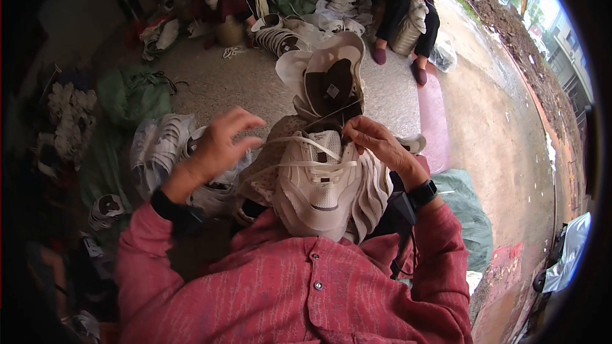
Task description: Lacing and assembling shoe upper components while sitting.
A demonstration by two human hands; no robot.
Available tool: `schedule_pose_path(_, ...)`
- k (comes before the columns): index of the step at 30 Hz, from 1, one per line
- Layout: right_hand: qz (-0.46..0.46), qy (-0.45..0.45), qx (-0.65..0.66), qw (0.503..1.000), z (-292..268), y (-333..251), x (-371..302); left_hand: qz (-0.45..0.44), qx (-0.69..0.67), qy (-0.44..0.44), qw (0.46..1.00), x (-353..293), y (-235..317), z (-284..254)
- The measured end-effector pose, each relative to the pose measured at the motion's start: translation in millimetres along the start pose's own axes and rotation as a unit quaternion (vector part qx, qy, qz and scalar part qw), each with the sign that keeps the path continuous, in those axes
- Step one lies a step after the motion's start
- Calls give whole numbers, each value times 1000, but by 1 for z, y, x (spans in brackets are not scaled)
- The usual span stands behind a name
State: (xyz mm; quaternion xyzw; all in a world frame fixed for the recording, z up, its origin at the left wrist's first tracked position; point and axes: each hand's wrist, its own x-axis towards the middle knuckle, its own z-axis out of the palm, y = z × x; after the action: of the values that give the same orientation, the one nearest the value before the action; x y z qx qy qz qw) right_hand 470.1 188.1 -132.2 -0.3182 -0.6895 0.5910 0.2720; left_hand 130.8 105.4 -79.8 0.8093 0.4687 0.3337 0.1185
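Note:
On my lap lies a whitish shoe upper (312,207), its toe toward me. A pale flat lace (319,146) crosses its throat in a few rows. My left hand (223,143) is raised to the left of the upper, holding nothing, its fingers apart and curved. At the upper's right eyelet edge, my right hand (376,142) pinches thumb and fingers together; what sits between them is too small to make out. Beyond the hands another upper with a dark lining (331,86) stands open. More layered uppers (371,194) overlap along the right side.
Bundled uppers (162,143) in clear plastic lie to the left, near a green sack (137,92). Two people sit ahead, their hands on uppers and laces, with piles of uppers (280,35) between them. A grey-green sack (468,213) is at my right.

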Motion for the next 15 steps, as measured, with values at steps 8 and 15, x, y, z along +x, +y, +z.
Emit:
schedule_pose_path(8,-265,24,-359,895,9,-28,4,140,-19,-3,990,6,39,57)
schedule_pose_path(15,-239,-111,-364,893,19,-32,15,170,30,-38,984,19,39,74)
